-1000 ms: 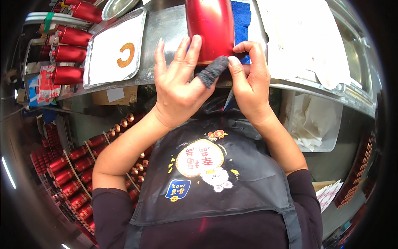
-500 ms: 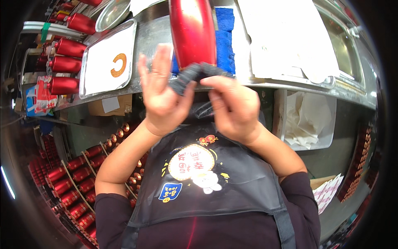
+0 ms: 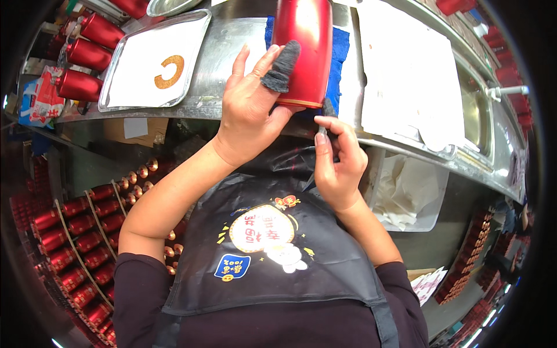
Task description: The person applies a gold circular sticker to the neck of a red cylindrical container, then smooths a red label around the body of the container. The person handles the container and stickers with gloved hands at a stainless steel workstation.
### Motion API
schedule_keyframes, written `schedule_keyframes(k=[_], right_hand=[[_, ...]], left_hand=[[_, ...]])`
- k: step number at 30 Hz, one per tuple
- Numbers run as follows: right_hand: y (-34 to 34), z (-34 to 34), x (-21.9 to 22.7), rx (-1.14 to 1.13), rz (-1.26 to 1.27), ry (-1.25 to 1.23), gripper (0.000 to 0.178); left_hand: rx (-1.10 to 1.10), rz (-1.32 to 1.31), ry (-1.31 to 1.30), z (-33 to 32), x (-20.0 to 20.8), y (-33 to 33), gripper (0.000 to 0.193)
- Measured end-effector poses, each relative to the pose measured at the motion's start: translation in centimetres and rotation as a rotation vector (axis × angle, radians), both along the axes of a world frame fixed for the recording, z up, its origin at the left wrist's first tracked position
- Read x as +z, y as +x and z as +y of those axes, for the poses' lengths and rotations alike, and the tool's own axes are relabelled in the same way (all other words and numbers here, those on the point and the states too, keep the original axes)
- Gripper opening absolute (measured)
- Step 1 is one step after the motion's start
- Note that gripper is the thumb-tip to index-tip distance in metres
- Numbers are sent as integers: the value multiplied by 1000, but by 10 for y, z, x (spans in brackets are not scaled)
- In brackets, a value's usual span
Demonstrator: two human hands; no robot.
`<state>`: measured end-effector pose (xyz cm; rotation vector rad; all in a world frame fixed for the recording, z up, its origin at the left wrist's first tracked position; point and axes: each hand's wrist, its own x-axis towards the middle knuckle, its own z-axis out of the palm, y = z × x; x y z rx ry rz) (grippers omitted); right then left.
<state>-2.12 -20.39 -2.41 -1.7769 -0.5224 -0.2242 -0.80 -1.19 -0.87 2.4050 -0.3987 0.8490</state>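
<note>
A glossy red bottle (image 3: 303, 58) with a gold line round its near end lies on a folded blue cloth (image 3: 336, 64). My left hand (image 3: 248, 113) grips that near end. Its index finger, in a dark grey finger cot (image 3: 282, 66), rests along the bottle's side, and the thumb reaches under the base. The other fingers stretch out past the bottle. Just below and right of the base, my right hand (image 3: 341, 165) is closed in a pinch. Its index finger also wears a dark cot (image 3: 329, 108). A slim, greyish thing shows at the pinch, too small to name.
On the left is a metal tray (image 3: 107, 87) with a white sheet and a gold C-shaped piece (image 3: 169, 72). More red bottles (image 3: 88, 53) stand beyond it. White sheets (image 3: 409, 75) cover the bench at right, near a sink (image 3: 477, 119). Below sits a bin (image 3: 406, 194) of crumpled paper.
My left hand has come onto the bottle, its cotted finger now against the side. The right hand has drawn away from the left, down and to the right. The whole view has shifted.
</note>
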Motion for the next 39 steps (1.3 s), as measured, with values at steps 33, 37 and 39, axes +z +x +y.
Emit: schedule_keyframes(k=[33, 37, 39], right_hand=[[35, 38, 43, 320, -685, -784, 12], [24, 5, 29, 147, -577, -688, 22], [16, 1, 22, 92, -455, -607, 26]], left_hand=[[67, 130, -38, 25, -50, 1, 70], [53, 26, 45, 14, -27, 0, 76], [-10, 13, 127, 7, -14, 5, 83]])
